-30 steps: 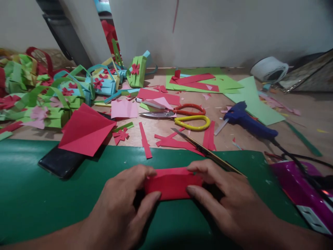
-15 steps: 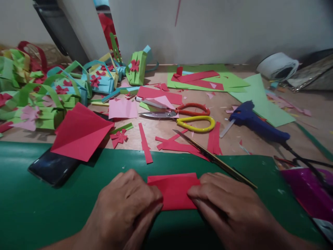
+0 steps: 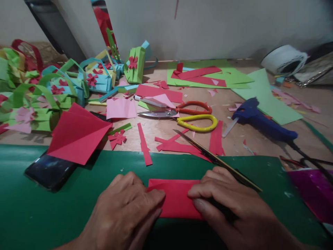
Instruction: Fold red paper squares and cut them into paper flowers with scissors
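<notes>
A folded piece of red paper (image 3: 177, 199) lies over the green mat (image 3: 78, 205) at the front, its long side running left to right. My left hand (image 3: 127, 205) is closed on its left end, with the thumb and forefinger at the edge. At the right end my right hand (image 3: 231, 205) pinches the paper between thumb and curled fingers. Both hands partly hide the paper's ends. Just beyond my right hand rests a slim pointed blade with a gold edge (image 3: 218, 160), partly on the mat.
Scissors (image 3: 197, 122) with red and yellow handles lie among red paper strips (image 3: 144, 144). A blue glue gun (image 3: 265, 121) is on the right. Red sheets (image 3: 78, 133) cover part of a phone (image 3: 49, 172). Small paper bags (image 3: 100, 81) crowd the left; green sheets (image 3: 270, 100) lie behind.
The red paper's raised top fold now lies flatter, and the paper sits slightly lower in view. My right thumb has shifted and shows more. The view has moved a little.
</notes>
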The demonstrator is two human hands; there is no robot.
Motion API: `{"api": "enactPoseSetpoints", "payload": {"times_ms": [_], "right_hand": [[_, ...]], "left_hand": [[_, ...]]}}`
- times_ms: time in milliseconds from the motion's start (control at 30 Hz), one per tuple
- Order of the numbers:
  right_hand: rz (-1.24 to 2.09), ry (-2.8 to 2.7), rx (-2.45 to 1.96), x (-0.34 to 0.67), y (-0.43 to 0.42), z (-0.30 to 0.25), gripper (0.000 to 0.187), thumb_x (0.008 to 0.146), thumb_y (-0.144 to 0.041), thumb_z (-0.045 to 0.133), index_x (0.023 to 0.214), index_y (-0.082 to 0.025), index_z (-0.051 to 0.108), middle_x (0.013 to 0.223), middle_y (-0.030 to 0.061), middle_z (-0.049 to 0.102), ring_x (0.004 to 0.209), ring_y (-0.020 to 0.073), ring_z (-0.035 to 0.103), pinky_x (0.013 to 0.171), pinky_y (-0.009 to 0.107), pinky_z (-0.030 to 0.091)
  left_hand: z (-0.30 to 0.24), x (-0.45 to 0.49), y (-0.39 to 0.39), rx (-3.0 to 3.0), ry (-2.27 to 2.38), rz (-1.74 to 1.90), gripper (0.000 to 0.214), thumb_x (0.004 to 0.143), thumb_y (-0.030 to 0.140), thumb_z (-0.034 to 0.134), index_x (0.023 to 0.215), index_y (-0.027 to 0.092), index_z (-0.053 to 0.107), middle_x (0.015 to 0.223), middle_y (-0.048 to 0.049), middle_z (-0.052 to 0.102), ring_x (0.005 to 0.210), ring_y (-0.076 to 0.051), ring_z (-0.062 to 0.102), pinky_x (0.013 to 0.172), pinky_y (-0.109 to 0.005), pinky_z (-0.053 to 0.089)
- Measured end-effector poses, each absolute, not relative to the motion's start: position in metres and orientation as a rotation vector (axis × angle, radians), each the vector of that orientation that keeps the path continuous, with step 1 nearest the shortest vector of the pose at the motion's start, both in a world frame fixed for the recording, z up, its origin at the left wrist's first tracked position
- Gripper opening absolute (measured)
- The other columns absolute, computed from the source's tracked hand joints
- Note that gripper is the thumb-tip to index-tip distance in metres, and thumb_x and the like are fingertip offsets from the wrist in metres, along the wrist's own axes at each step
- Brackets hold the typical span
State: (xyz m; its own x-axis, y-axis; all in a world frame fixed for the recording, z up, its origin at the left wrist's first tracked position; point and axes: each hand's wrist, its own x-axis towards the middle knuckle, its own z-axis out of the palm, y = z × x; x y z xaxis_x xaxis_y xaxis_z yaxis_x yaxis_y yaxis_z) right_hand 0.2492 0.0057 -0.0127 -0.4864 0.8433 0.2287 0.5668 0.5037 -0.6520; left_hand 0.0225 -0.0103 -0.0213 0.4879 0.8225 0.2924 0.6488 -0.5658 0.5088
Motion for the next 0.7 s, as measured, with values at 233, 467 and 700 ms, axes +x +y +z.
{"api": "enactPoseSetpoints", "payload": {"times_ms": [233,467,700], "right_hand": [[0.525,-2.348,-1.126,0.2502,0.0023,-0.0170,0.019,0.080,-0.006,0.052,0.071,-0.019,0.063,0.059,-0.0007,0.058,0.058,0.0165,0.047,0.064,0.034,0.032],[0.534,-2.433,-1.176,0.2508,0.0032,-0.0161,0.019,0.082,-0.009,0.052,0.070,-0.019,0.062,0.061,0.0001,0.057,0.060,0.0178,0.047,0.066,0.035,0.031],[0.530,-2.364,-1.130,0.2499,0.0052,-0.0162,0.020,0.081,-0.005,0.050,0.071,-0.018,0.062,0.060,-0.0005,0.058,0.058,0.0165,0.046,0.064,0.033,0.032]], "left_hand": [[-0.0207,0.0215,-0.0096,2.430,1.185,0.744,0.017,0.085,0.012,0.055,0.098,0.021,0.063,0.063,0.0011,0.057,0.062,-0.015,0.048,0.056,-0.029,0.038],[-0.0195,0.0228,-0.0108,2.464,1.263,0.773,0.016,0.085,0.012,0.053,0.097,0.017,0.062,0.067,-0.0019,0.058,0.063,-0.016,0.048,0.056,-0.030,0.040],[-0.0269,0.0197,-0.0101,2.474,1.231,0.843,0.012,0.084,0.016,0.057,0.094,0.019,0.062,0.071,-0.0005,0.064,0.065,-0.016,0.051,0.060,-0.032,0.042]]}}
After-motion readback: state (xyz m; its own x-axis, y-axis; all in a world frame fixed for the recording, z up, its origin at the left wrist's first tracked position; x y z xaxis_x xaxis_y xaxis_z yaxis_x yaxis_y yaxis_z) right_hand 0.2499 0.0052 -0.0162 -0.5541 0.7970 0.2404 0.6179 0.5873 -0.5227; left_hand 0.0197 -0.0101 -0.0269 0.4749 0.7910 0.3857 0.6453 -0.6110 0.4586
